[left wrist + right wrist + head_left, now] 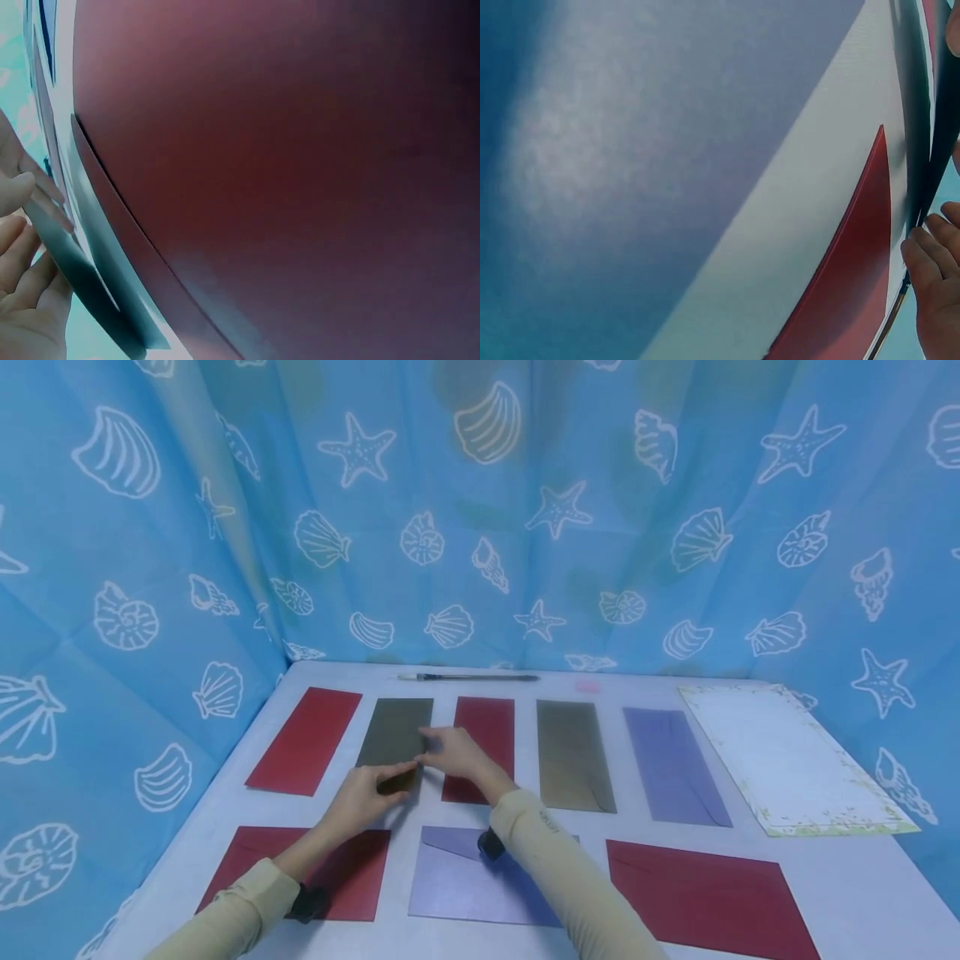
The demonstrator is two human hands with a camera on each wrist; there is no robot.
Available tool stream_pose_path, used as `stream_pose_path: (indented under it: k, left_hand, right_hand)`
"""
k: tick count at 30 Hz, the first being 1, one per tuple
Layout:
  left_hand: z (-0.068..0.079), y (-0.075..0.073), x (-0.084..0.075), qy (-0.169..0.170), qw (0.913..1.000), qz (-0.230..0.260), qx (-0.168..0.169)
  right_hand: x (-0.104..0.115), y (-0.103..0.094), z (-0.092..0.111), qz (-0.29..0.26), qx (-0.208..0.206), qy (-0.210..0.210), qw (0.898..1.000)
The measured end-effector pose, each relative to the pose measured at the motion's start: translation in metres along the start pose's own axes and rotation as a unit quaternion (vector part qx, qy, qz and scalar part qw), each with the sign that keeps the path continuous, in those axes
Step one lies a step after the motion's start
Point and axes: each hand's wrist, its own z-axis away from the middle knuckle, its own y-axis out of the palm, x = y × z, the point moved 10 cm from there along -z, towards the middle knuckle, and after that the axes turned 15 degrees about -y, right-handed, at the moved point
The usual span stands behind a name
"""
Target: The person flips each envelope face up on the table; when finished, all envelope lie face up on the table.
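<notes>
On the table in the head view, both my hands meet at an olive-brown envelope (396, 722) in the back row. My left hand (358, 806) holds its lower part, with thumb on one side and fingers on the other. In the left wrist view the dark sheet (94, 289) stands raised at an angle between that hand's thumb and fingers. My right hand (459, 753) touches the envelope's right edge, thumb and forefinger apart. Its fingers (926, 259) look fairly straight in the right wrist view. A red envelope (480, 781) lies under the right wrist.
Around the hands lie a bright red envelope (306, 742), another olive-brown one (573, 756) and a purple one (675, 764). Nearer are dark red (705, 889) and purple (457, 893) envelopes. A brush (480, 677) lies at the back; a bordered paper sheet (795, 760) is at right.
</notes>
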Motion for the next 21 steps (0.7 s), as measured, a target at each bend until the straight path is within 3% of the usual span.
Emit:
stream_pose_path:
  k: [9,21]
  left_hand:
    - [-0.001,0.008,0.003,-0.018,0.9996,-0.008,0.021]
    - [-0.003,0.016,0.009,-0.037,0.9985,-0.02,0.034]
  right_hand:
    - [0.001,0.008,0.0,0.001,0.033,0.014,0.999]
    - [-0.001,0.011,-0.002,0.019,0.047,0.011,0.999]
